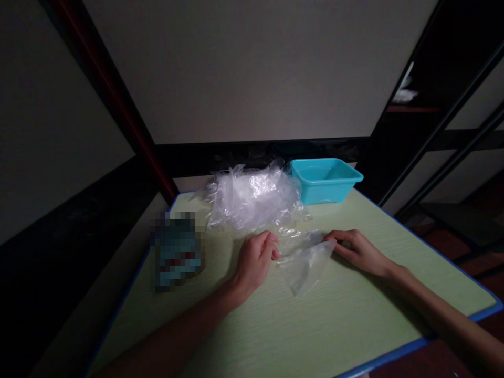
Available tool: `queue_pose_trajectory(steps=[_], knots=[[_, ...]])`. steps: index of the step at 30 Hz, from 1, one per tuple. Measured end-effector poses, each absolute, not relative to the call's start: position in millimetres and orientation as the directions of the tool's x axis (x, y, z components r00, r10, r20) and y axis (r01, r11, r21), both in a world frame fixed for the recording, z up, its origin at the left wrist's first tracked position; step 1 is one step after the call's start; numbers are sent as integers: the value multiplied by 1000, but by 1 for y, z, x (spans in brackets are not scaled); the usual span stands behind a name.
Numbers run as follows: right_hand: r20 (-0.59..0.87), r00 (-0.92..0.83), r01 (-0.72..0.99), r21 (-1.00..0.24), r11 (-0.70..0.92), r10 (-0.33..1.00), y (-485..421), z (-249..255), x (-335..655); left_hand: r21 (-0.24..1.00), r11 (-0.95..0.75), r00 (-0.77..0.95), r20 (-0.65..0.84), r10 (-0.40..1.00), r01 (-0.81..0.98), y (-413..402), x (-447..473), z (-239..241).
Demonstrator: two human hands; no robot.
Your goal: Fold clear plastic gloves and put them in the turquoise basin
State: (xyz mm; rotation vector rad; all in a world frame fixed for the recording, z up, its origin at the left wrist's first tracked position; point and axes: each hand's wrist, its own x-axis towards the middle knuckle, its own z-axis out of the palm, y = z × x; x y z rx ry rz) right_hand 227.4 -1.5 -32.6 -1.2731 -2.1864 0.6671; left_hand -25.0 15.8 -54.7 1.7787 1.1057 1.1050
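Observation:
A clear plastic bag [309, 262] is stretched between my two hands, low over the table. My left hand [256, 257] is closed at its left side, fingers curled in around the edge. On the other side, my right hand [352, 249] pinches the bag's right edge between thumb and fingertips. One corner of the bag points down toward me. Just beyond my hands lies a heap of crumpled clear plastic bags [255, 197]. The exact spot where my left fingers grip is partly hidden.
A turquoise plastic basin [328, 184] stands at the back right of the light green table [275, 336], which has a blue edge. A blurred-out dark teal item [179, 254] lies at the left. Behind rises a pale panel [252, 73] with a black lower band.

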Motion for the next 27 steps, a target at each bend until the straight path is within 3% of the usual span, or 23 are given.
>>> queue_pose_trajectory(steps=[5,9,22,27], knots=[[131,-266,522,-813,258,955,7,-43,220,882,-332,248,257,934,335,15,-25,-53],[117,-148,492,-853,176,982,10,-48,215,870,-338,236,266,935,359,16,-23,-52],[236,-4,655,-734,181,972,4,-49,204,886,-302,213,238,948,353,16,-23,-56],[369,-20,761,-597,254,929,1,-49,205,892,-286,206,224,953,351,15,-22,-54]])
